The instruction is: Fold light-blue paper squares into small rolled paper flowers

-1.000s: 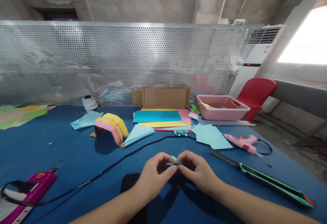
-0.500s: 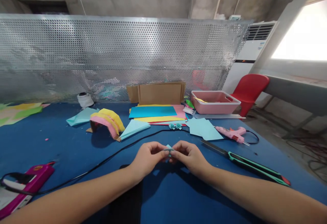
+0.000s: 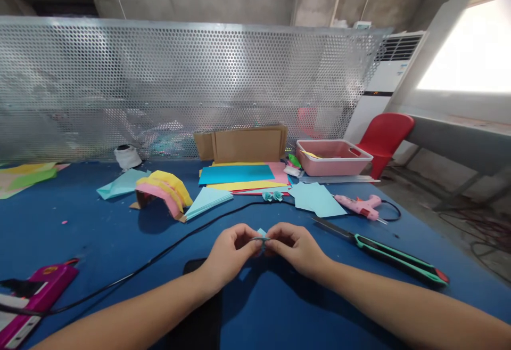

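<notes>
Between my two hands, just above the blue table, is a small piece of light-blue paper (image 3: 262, 232), mostly covered by fingers. My left hand (image 3: 235, 249) pinches its left side with thumb and fingers. From the other side my right hand (image 3: 293, 246) pinches it in the same way. Farther back lie small light-blue paper flowers (image 3: 273, 196) beside a black cable. Light-blue paper sheets (image 3: 319, 199) lie to their right, and a stack of light-blue paper (image 3: 209, 202) to their left.
A pink glue gun (image 3: 361, 206) and a black-and-green utility knife (image 3: 395, 257) lie at right. A pink basket (image 3: 335, 159) stands behind. Left are a yellow-and-pink paper arch (image 3: 163, 193) and a magenta power strip (image 3: 42, 296). A black phone-like slab (image 3: 195, 320) lies under my left forearm.
The view has shifted slightly, so the table items sit a little farther left. Both hands keep pinching the paper, whose folded edge now looks flatter between the thumbs.
</notes>
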`<state>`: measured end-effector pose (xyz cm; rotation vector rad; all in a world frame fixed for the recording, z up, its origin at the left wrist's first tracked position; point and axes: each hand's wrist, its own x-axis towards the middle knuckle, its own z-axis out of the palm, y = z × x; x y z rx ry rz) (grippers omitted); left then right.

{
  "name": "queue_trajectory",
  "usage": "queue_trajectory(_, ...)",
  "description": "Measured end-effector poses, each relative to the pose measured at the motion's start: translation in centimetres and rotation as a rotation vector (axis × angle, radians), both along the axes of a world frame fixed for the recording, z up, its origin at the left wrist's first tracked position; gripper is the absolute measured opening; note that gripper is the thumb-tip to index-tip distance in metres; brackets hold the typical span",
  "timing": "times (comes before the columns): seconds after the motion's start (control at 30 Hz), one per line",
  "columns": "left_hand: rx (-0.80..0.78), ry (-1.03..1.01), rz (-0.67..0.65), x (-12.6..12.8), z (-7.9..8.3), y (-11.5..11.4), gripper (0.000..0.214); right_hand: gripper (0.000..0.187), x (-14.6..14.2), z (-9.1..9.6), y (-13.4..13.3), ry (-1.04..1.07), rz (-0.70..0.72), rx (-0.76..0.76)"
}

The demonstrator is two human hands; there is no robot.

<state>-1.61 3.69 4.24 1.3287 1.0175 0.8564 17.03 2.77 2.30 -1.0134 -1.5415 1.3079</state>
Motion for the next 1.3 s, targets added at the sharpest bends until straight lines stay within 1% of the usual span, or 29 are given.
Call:
queue_trajectory(0.13,0.076,0.021,0.042,0.0,-0.6,0.5,0.025,0.016,0.0,-0.2,0.4,-0.059,0.025,0.104)
queue_trajectory(0.23,0.117,0.042,0.077,-0.1,-0.7,0.7,0.024,0.013,0.2,-0.2,0.6,-0.110,0.007,0.175)
queue_trajectory(0.37,0.127,0.070,0.060,-0.1,-0.8,0.9,0.029,0.010,0.5,0.1,0.8,-0.157,-0.025,0.251)
queue_trajectory(0.5,0.121,0.082,0.013,-0.2,-1.2,1.2,0.018,0.010,0.6,-0.1,1.2,-0.158,-0.071,0.246)
queue_trajectory(0.6,0.097,0.090,-0.004,-0.2,-1.3,1.2,0.016,0.008,0.4,-0.6,1.8,-0.148,-0.099,0.160)
queue_trajectory(0.67,0.080,0.091,-0.025,-0.2,-1.2,1.2,0.016,0.012,0.2,-0.9,2.1,-0.140,-0.104,0.099)
queue_trajectory(0.73,0.068,0.085,-0.054,-0.1,-0.9,1.0,0.016,0.014,0.1,-0.9,2.2,-0.138,-0.093,0.074)
queue_trajectory(0.83,0.059,0.067,-0.072,0.0,-0.7,0.8,0.016,0.018,0.0,-0.4,1.9,-0.141,-0.055,0.107)
queue_trajectory(0.93,0.056,0.052,-0.052,-0.1,-0.7,0.8,0.019,0.024,0.1,0.0,1.6,-0.128,0.001,0.166)
queue_trajectory(1.03,0.067,0.046,-0.041,-0.2,-0.7,0.9,0.021,0.028,0.1,-0.1,1.5,-0.111,0.037,0.206)
queue_trajectory(1.2,0.089,0.062,-0.043,-0.3,-0.8,0.8,0.022,0.026,0.1,-0.6,1.4,-0.130,0.020,0.273)
queue_trajectory(1.3,0.086,0.036,-0.039,-0.3,-0.9,0.7,0.021,0.025,0.1,-0.6,1.4,-0.153,0.013,0.334)
